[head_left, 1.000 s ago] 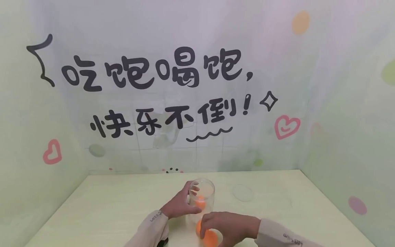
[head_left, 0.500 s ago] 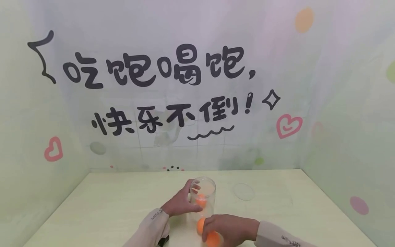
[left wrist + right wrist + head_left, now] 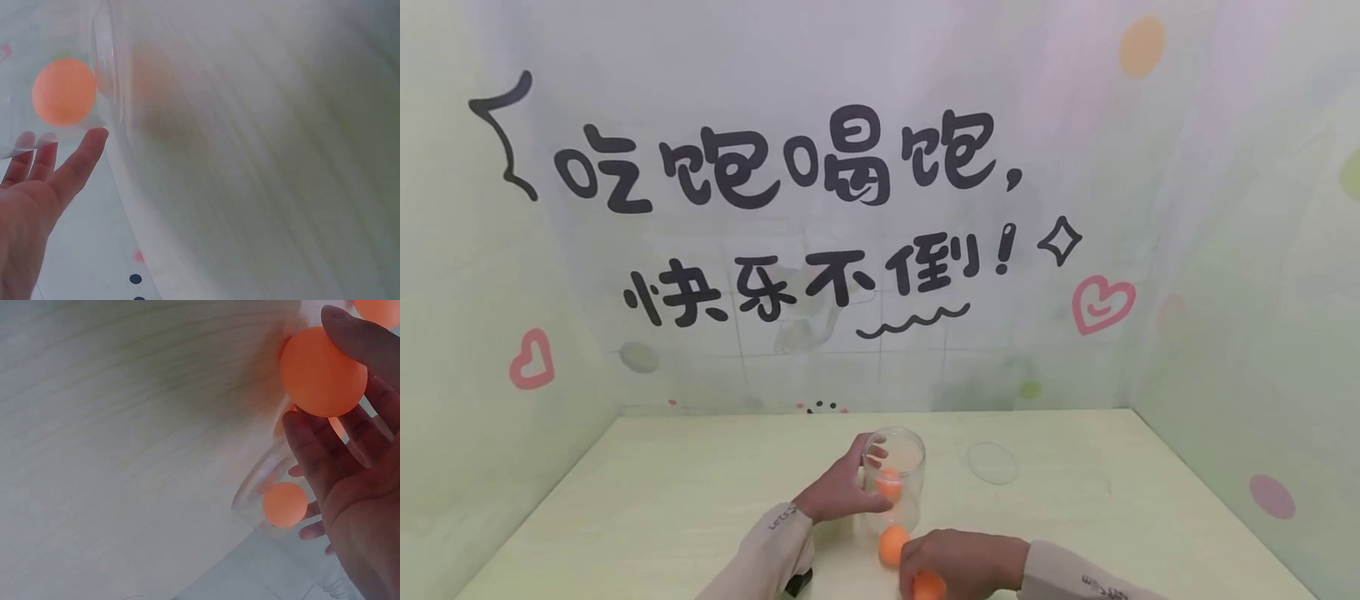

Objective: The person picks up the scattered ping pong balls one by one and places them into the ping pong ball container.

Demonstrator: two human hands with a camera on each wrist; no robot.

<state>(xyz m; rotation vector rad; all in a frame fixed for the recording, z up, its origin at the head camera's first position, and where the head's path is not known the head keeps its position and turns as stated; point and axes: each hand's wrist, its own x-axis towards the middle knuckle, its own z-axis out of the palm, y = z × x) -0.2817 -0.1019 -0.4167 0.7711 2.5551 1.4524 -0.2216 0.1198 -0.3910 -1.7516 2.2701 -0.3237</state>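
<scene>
Enclosed by pale walls (image 3: 880, 379) with black lettering (image 3: 756, 201), pink hearts (image 3: 1102, 308) and coloured dots (image 3: 1142, 47). Lit softly above a pale wood-grained surface (image 3: 700, 475).

The counter (image 3: 700, 492) is pale yellow, with faint streaks of wood grain and a straight far edge. A clear jar (image 3: 912, 493) stands upright on it. An orange ball (image 3: 893, 547) rests just in front; whether it touches the jar is unclear. To the jar's right, apart, a clear disc (image 3: 992, 463) lies flat.
</scene>
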